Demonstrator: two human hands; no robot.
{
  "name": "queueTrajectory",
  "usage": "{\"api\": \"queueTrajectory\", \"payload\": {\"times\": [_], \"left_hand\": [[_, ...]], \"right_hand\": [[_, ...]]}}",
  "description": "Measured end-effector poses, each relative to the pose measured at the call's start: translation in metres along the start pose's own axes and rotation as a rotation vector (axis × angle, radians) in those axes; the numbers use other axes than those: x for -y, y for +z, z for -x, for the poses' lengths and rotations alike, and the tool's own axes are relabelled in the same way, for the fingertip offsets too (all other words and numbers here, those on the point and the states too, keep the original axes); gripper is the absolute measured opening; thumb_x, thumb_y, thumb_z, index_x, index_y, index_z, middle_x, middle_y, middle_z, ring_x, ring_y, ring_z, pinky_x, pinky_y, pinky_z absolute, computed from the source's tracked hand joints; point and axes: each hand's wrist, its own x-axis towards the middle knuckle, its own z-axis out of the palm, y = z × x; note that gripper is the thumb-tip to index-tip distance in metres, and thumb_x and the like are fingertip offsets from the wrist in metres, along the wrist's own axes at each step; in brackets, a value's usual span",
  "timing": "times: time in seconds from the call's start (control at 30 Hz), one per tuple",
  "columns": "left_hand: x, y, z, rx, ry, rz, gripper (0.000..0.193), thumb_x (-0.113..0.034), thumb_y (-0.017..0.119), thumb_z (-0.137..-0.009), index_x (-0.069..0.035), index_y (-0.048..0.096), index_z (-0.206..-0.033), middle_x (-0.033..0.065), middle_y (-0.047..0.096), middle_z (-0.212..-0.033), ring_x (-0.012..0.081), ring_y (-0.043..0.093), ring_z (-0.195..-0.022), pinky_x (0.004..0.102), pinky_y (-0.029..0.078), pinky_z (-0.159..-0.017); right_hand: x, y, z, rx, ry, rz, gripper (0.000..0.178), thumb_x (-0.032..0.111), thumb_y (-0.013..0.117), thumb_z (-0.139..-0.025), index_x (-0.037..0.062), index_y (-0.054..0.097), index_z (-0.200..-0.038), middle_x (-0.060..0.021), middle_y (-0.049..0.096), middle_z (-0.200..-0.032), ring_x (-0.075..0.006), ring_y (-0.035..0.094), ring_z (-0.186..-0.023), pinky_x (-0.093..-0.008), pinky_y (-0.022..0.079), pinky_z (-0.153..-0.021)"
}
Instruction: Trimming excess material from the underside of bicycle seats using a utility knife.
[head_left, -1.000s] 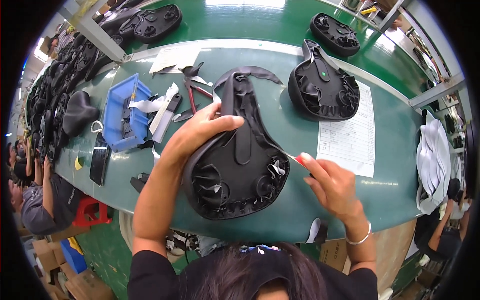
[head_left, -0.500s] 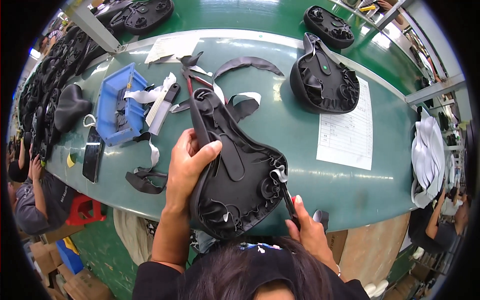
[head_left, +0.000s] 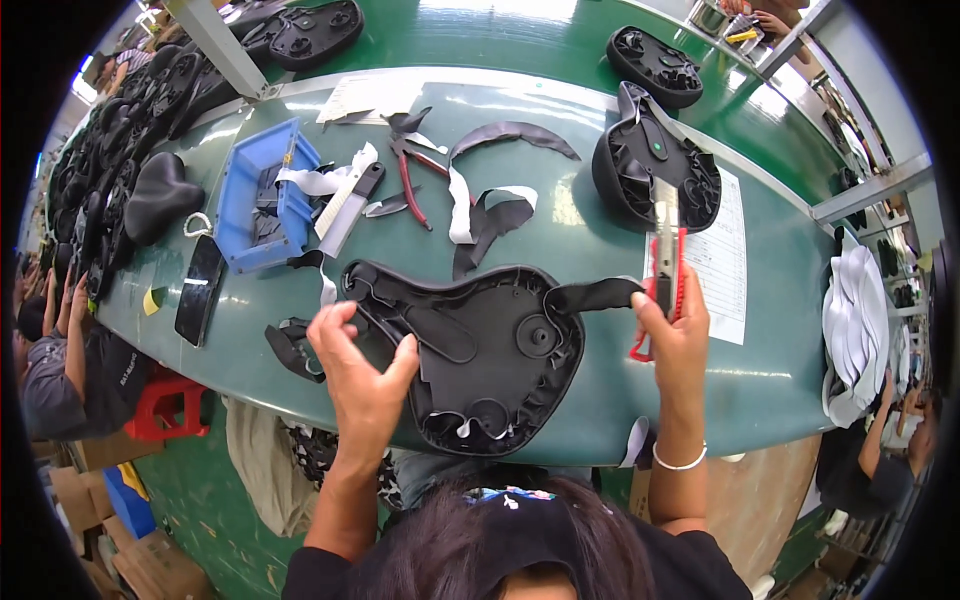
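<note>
A black bicycle saddle (head_left: 470,385) lies underside up on the green table in front of me, its nose to the left. Beside the nose, my left hand (head_left: 358,385) is open, thumb and fingers apart with nothing between them. My right hand (head_left: 680,345) grips a red utility knife (head_left: 667,275), blade pointing away from me. The same hand pinches the end of a black cover strip (head_left: 595,296), which stretches from the saddle's right rim. Gathered cover folds show at the near rim.
Left of the saddle are a blue bin (head_left: 232,220), a phone (head_left: 200,290), pliers (head_left: 408,185), a wide-bladed cutter (head_left: 350,212) and cut strips (head_left: 495,232). Another upturned saddle (head_left: 650,150) rests on a paper sheet (head_left: 725,280). Many saddles (head_left: 110,130) are heaped far left.
My left hand has let go of the saddle, now lying flatter and turned. My right hand has moved up and right, drawing a strip out from the rim with the knife still in it.
</note>
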Motion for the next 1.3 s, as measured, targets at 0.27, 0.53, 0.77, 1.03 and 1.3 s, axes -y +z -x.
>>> {"api": "queueTrajectory", "payload": {"times": [0.27,0.53,0.77,1.03,1.3], "left_hand": [[-0.059,0.059,-0.046,0.445,0.793,-0.044,0.023,-0.02,0.069,-0.071,-0.008,0.06,-0.089,0.0059,0.057,-0.081,0.0237,0.052,-0.082,0.0373,0.035,-0.072],[-0.062,0.055,-0.055,0.674,0.434,0.248,0.012,-0.016,0.065,-0.076,-0.005,0.061,-0.076,0.009,0.054,-0.066,0.0263,0.051,-0.07,0.0366,0.035,-0.068],[-0.063,0.035,-0.069,0.32,-0.329,1.768,0.021,-0.015,0.052,-0.09,-0.007,0.057,-0.071,0.0003,0.049,-0.056,0.0094,0.052,-0.066,0.0264,0.041,-0.07],[-0.064,0.053,-0.097,0.256,0.894,-0.082,0.025,-0.007,0.074,-0.064,-0.002,0.056,-0.082,0.01,0.051,-0.075,0.0251,0.043,-0.06,0.0312,0.039,-0.061],[-0.033,0.057,-0.112,0.139,0.232,0.543,0.028,-0.018,0.061,-0.09,0.001,0.062,-0.068,0.0075,0.063,-0.094,0.0126,0.053,-0.087,0.0292,0.041,-0.078]], "right_hand": [[0.033,0.022,0.029,0.303,-0.324,0.215,0.055,0.009,0.07,-0.079,0.0032,0.046,-0.129,-0.0123,0.064,-0.102,-0.0218,0.064,-0.083,-0.0313,0.051,-0.075],[0.011,-0.013,0.02,0.533,-0.529,1.028,0.062,0.015,0.065,-0.083,0.0226,0.041,-0.14,-0.0054,0.05,-0.068,-0.0227,0.055,-0.054,-0.0368,0.041,-0.043],[0.009,-0.003,0.093,0.407,-0.26,1.071,0.058,0.022,0.063,-0.086,0.0206,0.041,-0.139,-0.009,0.051,-0.063,-0.027,0.052,-0.045,-0.0391,0.041,-0.042],[0.024,0.018,0.037,0.301,-0.308,1.096,0.051,0.016,0.058,-0.087,0.0174,0.045,-0.136,-0.0135,0.061,-0.072,-0.0327,0.058,-0.055,-0.0405,0.04,-0.047],[0.037,0.016,0.072,0.392,-0.277,1.265,0.05,0.025,0.058,-0.088,0.0144,0.045,-0.135,-0.0103,0.054,-0.056,-0.029,0.054,-0.043,-0.0417,0.04,-0.041]]}}
